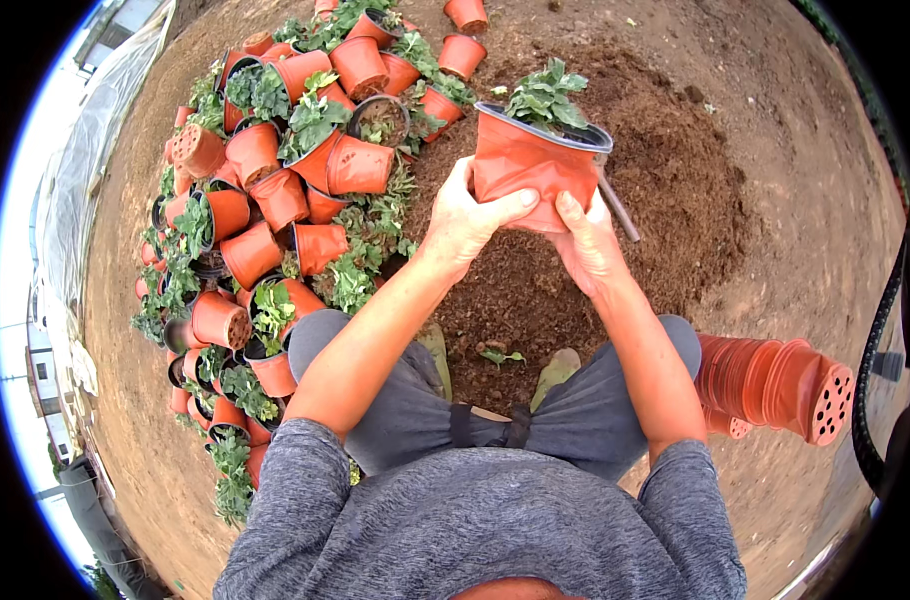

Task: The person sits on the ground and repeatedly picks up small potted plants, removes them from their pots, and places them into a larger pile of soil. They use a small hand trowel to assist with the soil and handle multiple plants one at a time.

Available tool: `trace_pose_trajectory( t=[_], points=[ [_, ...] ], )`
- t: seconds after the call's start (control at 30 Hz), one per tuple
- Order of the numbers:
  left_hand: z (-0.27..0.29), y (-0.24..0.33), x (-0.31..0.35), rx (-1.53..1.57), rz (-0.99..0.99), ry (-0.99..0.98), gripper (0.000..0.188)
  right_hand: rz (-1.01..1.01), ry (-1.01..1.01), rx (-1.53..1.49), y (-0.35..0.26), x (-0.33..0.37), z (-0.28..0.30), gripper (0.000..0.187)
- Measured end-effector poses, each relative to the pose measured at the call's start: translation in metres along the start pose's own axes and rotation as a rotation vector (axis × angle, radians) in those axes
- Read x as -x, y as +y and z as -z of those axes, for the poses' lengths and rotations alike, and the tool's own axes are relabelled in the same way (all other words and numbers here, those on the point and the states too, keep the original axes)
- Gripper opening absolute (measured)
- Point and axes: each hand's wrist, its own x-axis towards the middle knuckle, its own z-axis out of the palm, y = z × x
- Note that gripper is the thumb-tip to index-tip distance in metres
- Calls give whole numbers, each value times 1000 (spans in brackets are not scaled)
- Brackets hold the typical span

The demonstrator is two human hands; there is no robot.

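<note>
Between my two hands I hold up an orange-red plastic flowerpot (520, 165) with a dark rim, above the soil heap. A leafy green plant (547, 95) grows out of its top. My left hand (470, 215) grips the pot's lower left side, thumb across the front. On the lower right side, my right hand (587, 235) presses its thumb to the front, fingers partly hidden behind. The pot's wall looks creased between the thumbs. Behind its right side, a stick-like handle (620, 205) rests on the heap; its other end is hidden.
Brown loose soil (675, 190) is heaped before me. To the left lies a large pile of orange pots (250, 255) with plants, many tipped over. Stacked empty pots (765, 385) lie at the right. A small green sprig (500, 356) lies between my shoes.
</note>
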Motion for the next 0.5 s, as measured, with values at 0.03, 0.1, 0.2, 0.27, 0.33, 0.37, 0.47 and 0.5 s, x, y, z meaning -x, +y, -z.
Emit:
trace_pose_trajectory(
  t=[0.03,0.1,0.2,0.27,0.33,0.37,0.47,0.5],
  points=[
    [-2,3,2,-29,-53,-17,81,35,-7,-8,-1,2,-3,80],
    [1,-2,6,-18,-55,-100,83,1,-43,21,-4,3,1,80],
    [3,-4,13,-19,27,-144,85,-45,-90,106,-3,4,11,80],
    [6,-3,16,-1,139,-194,83,-38,-93,182,3,6,17,80],
    [10,-11,13,19,169,-180,77,20,-82,269,5,3,19,79],
    [8,-13,12,32,179,-166,76,28,-61,282,6,1,19,79],
    [10,-19,8,60,153,-142,77,70,-40,298,6,-2,19,80],
    [11,-19,7,68,134,-137,78,97,-63,286,5,-2,18,82]
  ],
)
